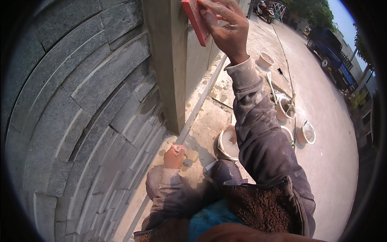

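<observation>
As the red block (196, 24) slants lengthwise down rightward, the right hand (229, 29) pinches it; left hand's (173, 159) hold unclear.

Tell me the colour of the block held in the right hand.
The block is red, seen best in the head view.

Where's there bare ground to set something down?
Widest: the concrete right of the small bucket, up toward the blue truck. A narrower patch lies between the square pillar and the large white bucket. It looks crowded along the right sleeve, among more buckets, and tighter by the left hand, beside the stone wall.
</observation>
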Demonstrator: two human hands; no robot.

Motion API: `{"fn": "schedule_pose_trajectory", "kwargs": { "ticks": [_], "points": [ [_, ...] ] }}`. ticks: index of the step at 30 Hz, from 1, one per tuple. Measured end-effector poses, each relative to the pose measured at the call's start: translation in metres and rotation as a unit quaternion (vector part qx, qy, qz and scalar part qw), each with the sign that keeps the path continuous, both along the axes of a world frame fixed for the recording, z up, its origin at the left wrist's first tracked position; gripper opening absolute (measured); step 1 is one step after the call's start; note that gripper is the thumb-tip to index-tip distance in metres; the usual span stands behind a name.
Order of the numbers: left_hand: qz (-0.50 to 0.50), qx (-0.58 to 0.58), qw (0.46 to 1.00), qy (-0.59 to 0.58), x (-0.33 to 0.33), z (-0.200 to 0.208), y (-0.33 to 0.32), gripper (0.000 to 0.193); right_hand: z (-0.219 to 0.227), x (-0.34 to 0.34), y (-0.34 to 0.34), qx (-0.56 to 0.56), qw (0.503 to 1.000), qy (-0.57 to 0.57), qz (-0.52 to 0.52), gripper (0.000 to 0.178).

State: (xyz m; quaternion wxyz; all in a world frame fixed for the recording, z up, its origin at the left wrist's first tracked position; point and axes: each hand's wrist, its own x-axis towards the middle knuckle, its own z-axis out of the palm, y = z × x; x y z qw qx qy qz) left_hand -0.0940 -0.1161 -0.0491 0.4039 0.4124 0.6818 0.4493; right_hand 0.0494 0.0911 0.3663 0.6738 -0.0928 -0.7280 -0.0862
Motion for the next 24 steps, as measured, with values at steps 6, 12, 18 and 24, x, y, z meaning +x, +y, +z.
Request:
{"fn": "schedule_pose_trajectory", "kwargs": {
  "ticks": [6, 12, 18, 24],
  "points": [
    [-0.018, 0.022, 0.999, 0.025, -0.001, -0.013, 0.006, 0.020, -0.011, 0.004, 0.037, 0.026, 0.998, -0.048, -0.025, 0.031],
    [-0.012, 0.026, 0.999, 0.017, 0.001, -0.005, 0.003, 0.023, -0.035, 0.006, -0.006, -0.094, 0.993, 0.010, 0.068, 0.034],
    [-0.019, 0.026, 0.999, 0.034, -0.004, -0.016, 0.004, 0.020, -0.045, -0.021, -0.022, -0.094, 0.991, 0.068, 0.070, 0.034],
    [-0.019, 0.041, 0.998, 0.039, 0.002, -0.008, 0.010, 0.019, -0.047, -0.048, -0.009, -0.016, 0.995, 0.093, 0.008, 0.033]
  ]
}}
